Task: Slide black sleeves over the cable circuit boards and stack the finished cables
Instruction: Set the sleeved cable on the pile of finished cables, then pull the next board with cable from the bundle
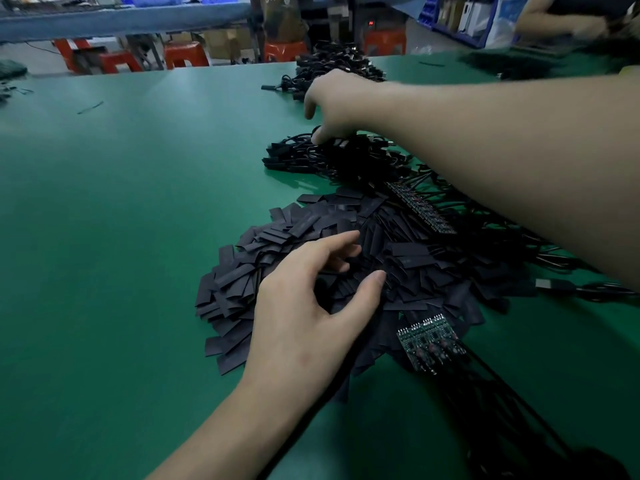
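Nearest, bare circuit boards (429,344) lie just right of the left hand (311,306), whose loosely spread fingers sit empty over the heap of black sleeves (239,275); it looks the nearer of the two hands for the next sleeve. Farther across the green surface (121,202), the right hand (336,105) curls down onto the stack of finished cables (301,157); whether it pinches one cannot be told.

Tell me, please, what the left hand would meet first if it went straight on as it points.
The left hand would first meet the pile of black sleeves, just ahead of its fingertips; depth is unclear, and it may already touch them.
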The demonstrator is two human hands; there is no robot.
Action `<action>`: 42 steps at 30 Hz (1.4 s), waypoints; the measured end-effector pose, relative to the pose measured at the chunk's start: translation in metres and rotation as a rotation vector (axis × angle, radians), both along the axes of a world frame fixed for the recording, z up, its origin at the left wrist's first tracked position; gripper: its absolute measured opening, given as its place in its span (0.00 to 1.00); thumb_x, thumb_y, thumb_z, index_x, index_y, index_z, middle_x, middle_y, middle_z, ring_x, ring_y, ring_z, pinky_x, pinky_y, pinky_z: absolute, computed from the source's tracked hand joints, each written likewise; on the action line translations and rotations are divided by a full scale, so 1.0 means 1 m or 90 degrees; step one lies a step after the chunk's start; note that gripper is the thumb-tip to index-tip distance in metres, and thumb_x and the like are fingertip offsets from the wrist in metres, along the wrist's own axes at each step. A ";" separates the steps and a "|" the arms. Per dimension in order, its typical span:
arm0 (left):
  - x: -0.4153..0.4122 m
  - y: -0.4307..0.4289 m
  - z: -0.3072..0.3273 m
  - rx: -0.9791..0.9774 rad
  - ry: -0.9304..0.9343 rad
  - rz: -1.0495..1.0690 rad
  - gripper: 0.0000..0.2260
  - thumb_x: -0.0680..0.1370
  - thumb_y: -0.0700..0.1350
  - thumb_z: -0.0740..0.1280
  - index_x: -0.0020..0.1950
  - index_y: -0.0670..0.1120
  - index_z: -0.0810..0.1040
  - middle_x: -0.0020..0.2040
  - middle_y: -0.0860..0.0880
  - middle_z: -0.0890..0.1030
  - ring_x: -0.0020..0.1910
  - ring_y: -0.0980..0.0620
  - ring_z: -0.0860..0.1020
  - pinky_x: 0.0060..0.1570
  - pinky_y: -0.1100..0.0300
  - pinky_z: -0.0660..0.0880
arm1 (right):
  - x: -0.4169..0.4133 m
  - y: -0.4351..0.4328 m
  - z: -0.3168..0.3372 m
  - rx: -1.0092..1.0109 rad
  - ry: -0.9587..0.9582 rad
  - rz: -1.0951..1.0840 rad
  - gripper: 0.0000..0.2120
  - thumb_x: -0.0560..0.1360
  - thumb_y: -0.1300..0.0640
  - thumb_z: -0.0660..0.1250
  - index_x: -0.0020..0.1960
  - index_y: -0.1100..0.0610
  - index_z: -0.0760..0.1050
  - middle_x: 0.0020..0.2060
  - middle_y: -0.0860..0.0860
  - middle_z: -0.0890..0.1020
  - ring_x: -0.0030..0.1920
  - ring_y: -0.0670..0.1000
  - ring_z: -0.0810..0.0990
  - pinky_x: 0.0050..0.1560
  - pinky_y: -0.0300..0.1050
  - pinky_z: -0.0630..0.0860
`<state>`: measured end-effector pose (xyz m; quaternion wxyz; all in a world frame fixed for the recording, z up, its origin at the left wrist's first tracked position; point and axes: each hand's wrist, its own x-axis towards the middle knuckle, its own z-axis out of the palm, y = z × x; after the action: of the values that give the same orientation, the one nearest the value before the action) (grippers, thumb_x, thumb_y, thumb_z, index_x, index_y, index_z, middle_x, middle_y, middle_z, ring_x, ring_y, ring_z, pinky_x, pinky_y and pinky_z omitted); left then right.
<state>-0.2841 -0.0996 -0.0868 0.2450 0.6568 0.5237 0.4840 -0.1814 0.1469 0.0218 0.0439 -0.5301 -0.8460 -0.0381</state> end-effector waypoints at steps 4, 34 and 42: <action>0.000 0.000 0.001 -0.010 0.002 -0.004 0.17 0.74 0.51 0.75 0.63 0.56 0.81 0.53 0.62 0.84 0.56 0.60 0.81 0.58 0.61 0.77 | 0.011 -0.029 0.007 0.024 0.094 0.002 0.19 0.79 0.54 0.69 0.70 0.55 0.76 0.66 0.55 0.79 0.64 0.57 0.78 0.60 0.46 0.73; 0.010 -0.012 0.010 -0.088 -0.043 -0.211 0.06 0.68 0.52 0.80 0.35 0.53 0.85 0.31 0.55 0.81 0.31 0.62 0.76 0.35 0.70 0.71 | 0.118 -0.246 -0.083 -0.331 0.691 0.029 0.08 0.70 0.50 0.78 0.46 0.51 0.83 0.33 0.44 0.80 0.32 0.40 0.72 0.35 0.33 0.70; 0.014 -0.015 0.015 -0.194 -0.215 -0.232 0.06 0.65 0.45 0.76 0.34 0.43 0.84 0.29 0.46 0.83 0.26 0.59 0.79 0.30 0.71 0.73 | 0.113 -0.253 -0.096 -0.367 0.798 0.039 0.04 0.74 0.54 0.76 0.48 0.50 0.84 0.32 0.47 0.83 0.33 0.40 0.79 0.36 0.31 0.74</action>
<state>-0.2703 -0.1141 -0.0719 0.5075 0.6055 0.4157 0.4506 -0.0687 -0.1056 -0.0737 0.3829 -0.4182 -0.6520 0.5034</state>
